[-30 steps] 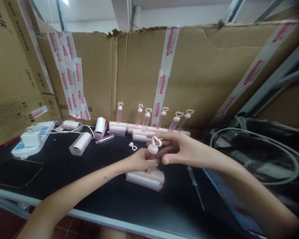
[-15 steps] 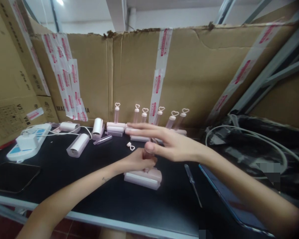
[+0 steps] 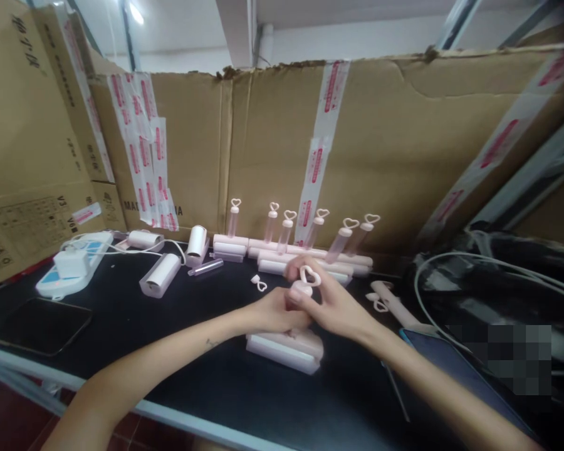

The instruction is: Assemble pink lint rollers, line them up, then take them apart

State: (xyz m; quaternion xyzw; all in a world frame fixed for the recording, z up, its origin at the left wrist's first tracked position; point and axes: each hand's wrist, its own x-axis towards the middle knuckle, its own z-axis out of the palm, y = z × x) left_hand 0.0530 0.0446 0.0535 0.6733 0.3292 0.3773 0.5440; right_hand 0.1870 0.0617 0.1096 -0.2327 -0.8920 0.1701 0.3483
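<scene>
In the head view my left hand is closed round a tube, mostly hidden by the fingers, that stands on a pink-and-white rounded body. My right hand grips a pale pink heart-topped cap at the tube's upper end, thumb against its side. Behind the hands, several like bodies lie in a row, each with an upright clear pink tube and heart-topped cap. A loose heart-topped cap lies left of my hands.
Left are white rolls in pale holders, a clear tube, a power strip with a charger, and a dark phone. Right are a thin tool, a blue-edged tablet, and another pink part. Cardboard walls the back.
My right hand, earlier stretched out flat above the tube, now grips a heart-topped cap at its end. My left hand keeps hold of the tube. The camera view has shifted slightly left.
</scene>
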